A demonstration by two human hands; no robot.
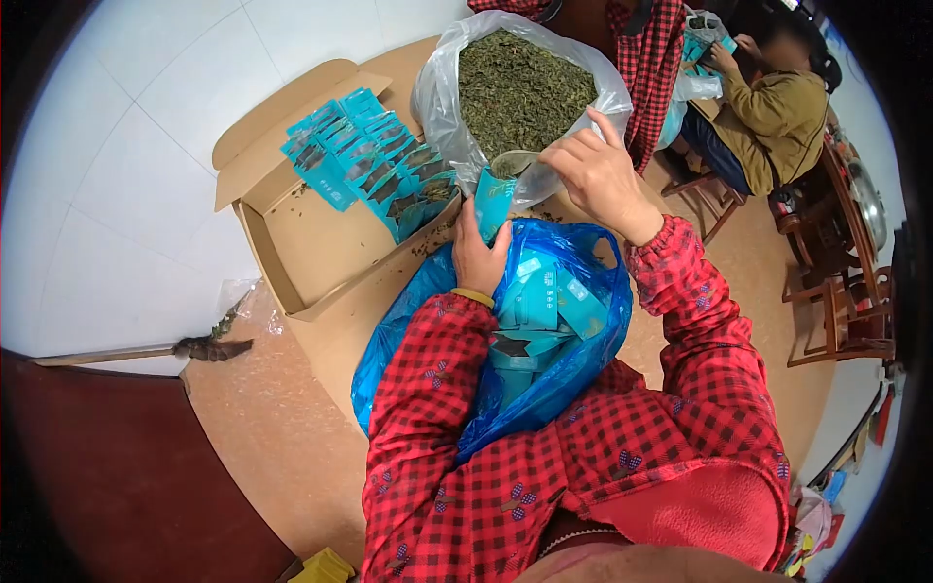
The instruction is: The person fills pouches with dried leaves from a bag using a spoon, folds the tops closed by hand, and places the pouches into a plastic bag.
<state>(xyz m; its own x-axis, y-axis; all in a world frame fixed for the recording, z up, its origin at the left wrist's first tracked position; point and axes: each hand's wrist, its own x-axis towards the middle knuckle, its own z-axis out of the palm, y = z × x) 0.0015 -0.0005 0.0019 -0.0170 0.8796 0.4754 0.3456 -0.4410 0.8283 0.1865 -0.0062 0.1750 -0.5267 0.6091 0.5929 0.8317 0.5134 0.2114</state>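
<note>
My left hand (478,257) grips a small teal packet (494,199), held upright with its top toward the tea bag. My right hand (604,180) is closed on a scoop (515,162), whose bowl is at the packet's mouth; its handle is mostly hidden by the fingers. Dried green tea leaves (525,83) fill a clear plastic bag (442,92) just beyond both hands. Below my hands, on my lap, a blue plastic bag (389,364) holds several teal packets (533,296). How full the held packet is, I cannot tell.
To the left, an open cardboard box (277,257) contains rows of upright teal packets (335,160) and scattered leaf bits. At upper right another person (782,121) sits handling teal packets beside a wooden stool (714,199). A broom (214,347) lies at left.
</note>
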